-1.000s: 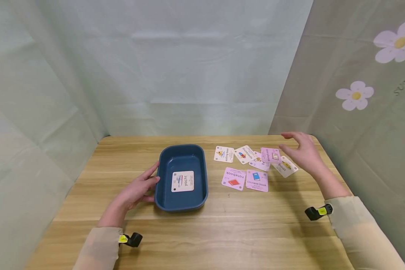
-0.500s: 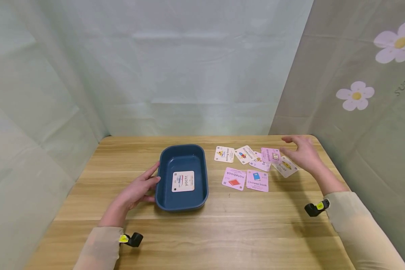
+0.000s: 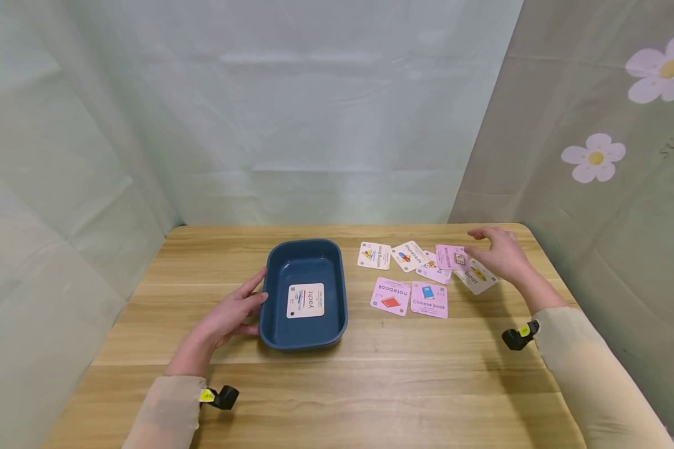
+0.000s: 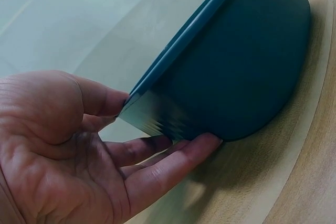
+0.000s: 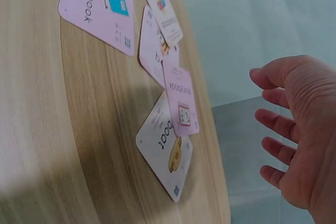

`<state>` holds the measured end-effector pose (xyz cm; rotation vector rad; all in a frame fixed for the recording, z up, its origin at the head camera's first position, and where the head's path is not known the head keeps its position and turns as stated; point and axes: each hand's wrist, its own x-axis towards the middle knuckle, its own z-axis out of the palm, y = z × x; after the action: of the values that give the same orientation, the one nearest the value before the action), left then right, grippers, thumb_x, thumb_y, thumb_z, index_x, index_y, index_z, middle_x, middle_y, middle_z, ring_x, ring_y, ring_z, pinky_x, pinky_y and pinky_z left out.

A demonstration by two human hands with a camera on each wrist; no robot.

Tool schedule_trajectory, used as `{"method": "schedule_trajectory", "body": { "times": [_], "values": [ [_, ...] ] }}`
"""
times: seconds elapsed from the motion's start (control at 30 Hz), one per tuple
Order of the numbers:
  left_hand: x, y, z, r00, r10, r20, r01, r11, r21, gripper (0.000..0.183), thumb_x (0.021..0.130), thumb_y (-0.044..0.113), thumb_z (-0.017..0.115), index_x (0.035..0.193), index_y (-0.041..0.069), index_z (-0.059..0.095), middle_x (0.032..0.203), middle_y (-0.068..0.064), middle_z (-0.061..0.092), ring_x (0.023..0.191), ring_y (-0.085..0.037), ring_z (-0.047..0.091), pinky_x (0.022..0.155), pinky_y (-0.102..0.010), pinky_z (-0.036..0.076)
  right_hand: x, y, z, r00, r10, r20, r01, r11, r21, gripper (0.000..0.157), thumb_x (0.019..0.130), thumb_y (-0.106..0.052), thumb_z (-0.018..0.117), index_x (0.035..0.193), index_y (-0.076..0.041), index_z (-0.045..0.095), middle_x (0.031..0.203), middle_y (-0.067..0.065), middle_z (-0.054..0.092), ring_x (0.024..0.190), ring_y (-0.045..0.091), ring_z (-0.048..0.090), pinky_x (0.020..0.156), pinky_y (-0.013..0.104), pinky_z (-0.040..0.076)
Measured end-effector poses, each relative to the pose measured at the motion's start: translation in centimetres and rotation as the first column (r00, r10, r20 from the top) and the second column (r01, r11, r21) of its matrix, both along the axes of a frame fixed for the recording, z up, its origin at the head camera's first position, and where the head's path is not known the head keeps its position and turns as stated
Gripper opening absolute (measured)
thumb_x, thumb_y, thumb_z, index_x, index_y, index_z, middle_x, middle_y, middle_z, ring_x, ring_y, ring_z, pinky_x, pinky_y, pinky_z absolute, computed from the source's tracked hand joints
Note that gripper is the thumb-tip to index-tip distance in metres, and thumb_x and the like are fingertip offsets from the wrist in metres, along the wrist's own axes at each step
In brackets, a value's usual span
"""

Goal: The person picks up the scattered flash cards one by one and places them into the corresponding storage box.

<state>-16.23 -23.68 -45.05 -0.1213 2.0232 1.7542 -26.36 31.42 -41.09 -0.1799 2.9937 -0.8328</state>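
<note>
My left hand (image 3: 233,315) is at the left side of a dark blue rectangular tray (image 3: 278,337); its spread fingers touch the outer wall, with a fingertip right at the rim (image 4: 173,51). A white "yacht" picture card (image 3: 306,300) lies inside the tray. My right hand (image 3: 502,254), thumb and fingers apart and loosely bent, hovers over the right end of the cards with nothing in it. Nearest to it are a pink "storybook" card (image 5: 181,98) and a white "boat" card (image 5: 165,145), which the storybook card partly covers.
To the left of these lie a "sailing boat" card (image 3: 374,255), a "spaceship" card (image 3: 409,256) and a partly covered pink card (image 3: 437,272). Nearer me are pink "notebook" (image 3: 390,296) and "Chinese book" (image 3: 429,300) cards. Pale cloth (image 3: 314,143) hangs behind the wooden table (image 3: 371,386).
My right forearm and wrist have shifted slightly left and away from me, the hand staying above the cards. My left hand, the tray and the cards keep their places.
</note>
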Motion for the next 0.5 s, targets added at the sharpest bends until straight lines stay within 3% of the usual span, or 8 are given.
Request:
{"method": "schedule_trajectory", "body": {
  "times": [0.5],
  "values": [
    [0.0,0.0,0.0,1.000,0.006,0.010,-0.006,1.000,-0.005,0.066,0.110,0.024,0.046,0.164,0.041,0.012,0.165,-0.025,0.021,0.121,-0.038,0.058,0.081,-0.047,0.060,-1.6,0.8,-1.8,0.998,0.014,0.058,-0.018,0.997,0.075,0.060,0.098,-0.039,0.065,0.145,-0.003,0.052,0.144,0.027,0.049,0.130,0.048,0.034,0.100,0.068,0.032]
  ]
}}
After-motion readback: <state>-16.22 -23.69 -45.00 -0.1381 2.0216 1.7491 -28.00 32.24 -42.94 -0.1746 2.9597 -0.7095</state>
